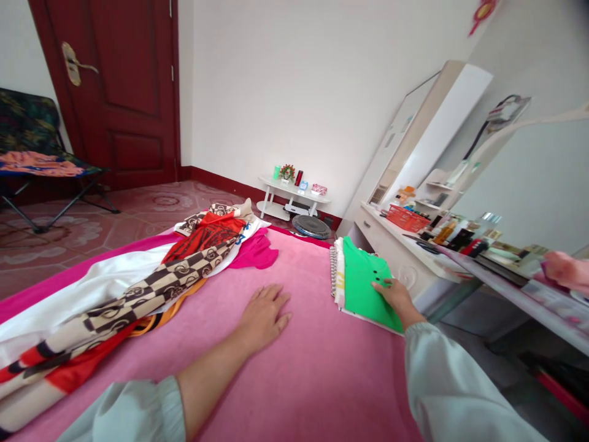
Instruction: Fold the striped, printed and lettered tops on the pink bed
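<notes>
Cloth (361, 279), bright green, folded flat with small black dots, lies directly under the right hand's (398, 297) fingers, spreading left and forward of them. Its longer side seems to run away from the body; foreshortening makes that uncertain. Right hand nearer, plainly; left hand (264, 313) well apart, fingers loosely spread, palm down on the pink bed cover (304, 387), grasping nothing. Right fingers touch the green top; pinching or just resting, cannot tell.

Left of the right fingers: white layer with yellow marks (340, 279) showing past the green, plus wire spiral binding (333, 270) along that edge. What it binds: mostly hidden. Beyond the left fingers, to their left: brown-and-cream checkered fabric (177, 276) over red, white and magenta pieces, tangled, outlines unclear, cut off at frame edge. Right thumb hard to make out.
</notes>
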Tool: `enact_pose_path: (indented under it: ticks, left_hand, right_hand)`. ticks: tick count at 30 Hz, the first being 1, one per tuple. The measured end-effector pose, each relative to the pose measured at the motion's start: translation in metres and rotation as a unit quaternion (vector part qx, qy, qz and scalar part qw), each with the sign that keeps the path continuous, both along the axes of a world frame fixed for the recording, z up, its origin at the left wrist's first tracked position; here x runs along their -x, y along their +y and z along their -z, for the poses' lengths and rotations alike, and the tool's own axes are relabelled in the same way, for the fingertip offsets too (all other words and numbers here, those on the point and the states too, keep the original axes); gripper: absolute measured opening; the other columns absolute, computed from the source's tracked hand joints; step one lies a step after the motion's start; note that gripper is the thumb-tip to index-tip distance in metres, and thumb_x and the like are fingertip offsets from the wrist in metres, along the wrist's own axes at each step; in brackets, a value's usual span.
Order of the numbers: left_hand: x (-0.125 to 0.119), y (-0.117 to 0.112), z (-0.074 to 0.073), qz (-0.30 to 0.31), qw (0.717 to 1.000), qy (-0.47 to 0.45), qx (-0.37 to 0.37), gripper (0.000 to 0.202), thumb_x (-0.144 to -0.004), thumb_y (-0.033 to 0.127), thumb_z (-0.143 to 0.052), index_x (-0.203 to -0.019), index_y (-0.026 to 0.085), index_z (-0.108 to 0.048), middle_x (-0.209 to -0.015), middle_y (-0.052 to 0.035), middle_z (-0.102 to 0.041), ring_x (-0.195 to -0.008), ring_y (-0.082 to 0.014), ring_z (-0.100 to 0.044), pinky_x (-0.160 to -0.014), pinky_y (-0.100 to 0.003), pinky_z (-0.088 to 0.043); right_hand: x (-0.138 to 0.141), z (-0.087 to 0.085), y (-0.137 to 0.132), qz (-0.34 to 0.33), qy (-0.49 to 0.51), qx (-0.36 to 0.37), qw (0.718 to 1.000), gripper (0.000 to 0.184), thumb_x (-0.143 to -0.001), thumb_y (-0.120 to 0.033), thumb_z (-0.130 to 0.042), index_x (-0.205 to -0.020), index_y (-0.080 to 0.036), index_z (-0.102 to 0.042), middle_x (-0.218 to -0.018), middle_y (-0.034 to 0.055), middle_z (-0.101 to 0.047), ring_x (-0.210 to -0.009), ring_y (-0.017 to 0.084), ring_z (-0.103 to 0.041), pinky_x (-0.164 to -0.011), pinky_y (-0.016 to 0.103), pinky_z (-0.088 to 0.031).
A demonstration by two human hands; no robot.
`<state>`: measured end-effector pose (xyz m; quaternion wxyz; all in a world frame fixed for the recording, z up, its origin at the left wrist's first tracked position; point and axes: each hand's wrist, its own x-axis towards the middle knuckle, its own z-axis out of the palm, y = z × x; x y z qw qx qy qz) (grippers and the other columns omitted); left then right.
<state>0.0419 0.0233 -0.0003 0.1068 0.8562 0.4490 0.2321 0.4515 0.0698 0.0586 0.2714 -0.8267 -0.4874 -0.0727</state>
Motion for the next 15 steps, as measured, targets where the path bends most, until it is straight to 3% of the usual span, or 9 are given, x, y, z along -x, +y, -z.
enact_pose_path:
  ticks: [4,9,11,13,15]
  left_hand:
    - [0.000,0.001,0.001,-0.002,1.000,-0.015,-0.004,0.047,-0.087,0.043,-0.046,-0.129,0.024,-0.053,-0.140,-0.0093,-0.045,-0.130,-0.0273,-0.038,-0.111,-0.045,-0.024]
    - [0.004,0.006,-0.001,-0.003,0.992,-0.121,0.019,0.043,-0.085,0.036,-0.050,-0.126,0.023,-0.055,-0.134,-0.0089,-0.051,-0.124,-0.0250,-0.046,-0.108,-0.041,-0.033]
    - [0.005,0.005,-0.007,-0.011,0.975,-0.220,0.025,0.043,-0.086,0.035,-0.049,-0.128,0.023,-0.052,-0.133,-0.0081,-0.051,-0.122,-0.0216,-0.047,-0.106,-0.036,-0.036]
    - [0.007,0.002,-0.016,-0.015,0.946,-0.318,0.052,0.047,-0.088,0.038,-0.046,-0.133,0.023,-0.044,-0.135,-0.0082,-0.048,-0.120,-0.0191,-0.049,-0.104,-0.033,-0.039]
    - [0.007,-0.002,-0.023,0.000,0.920,-0.377,0.108,0.054,-0.089,0.042,-0.045,-0.139,0.023,-0.035,-0.136,-0.0096,-0.047,-0.113,-0.0184,-0.054,-0.096,-0.033,-0.045]
  right_hand:
    - [0.007,-0.014,0.005,0.014,-0.002,0.071,0.997,0.035,-0.055,-0.040,-0.076,-0.079,-0.016,-0.068,-0.074,0.0124,-0.068,-0.069,0.028,-0.064,-0.058,0.034,-0.042]
    - [0.081,-0.047,-0.014,-0.030,-0.089,0.046,0.995,0.027,-0.066,-0.040,-0.069,-0.082,-0.020,-0.063,-0.077,0.0074,-0.067,-0.074,0.026,-0.062,-0.062,0.032,-0.039]
    - [0.128,-0.048,-0.041,-0.109,-0.105,0.005,0.989,0.021,-0.069,-0.037,-0.066,-0.081,-0.021,-0.061,-0.079,0.0045,-0.066,-0.074,0.022,-0.061,-0.064,0.031,-0.039]
    - [0.177,-0.039,-0.079,-0.234,-0.111,-0.020,0.966,0.012,-0.071,-0.029,-0.063,-0.079,-0.021,-0.060,-0.083,0.0033,-0.065,-0.078,0.021,-0.060,-0.067,0.030,-0.040]
    - [0.219,-0.026,-0.122,-0.360,-0.073,0.037,0.929,0.004,-0.072,-0.018,-0.059,-0.070,-0.022,-0.060,-0.076,0.0005,-0.063,-0.076,0.018,-0.059,-0.067,0.027,-0.041]
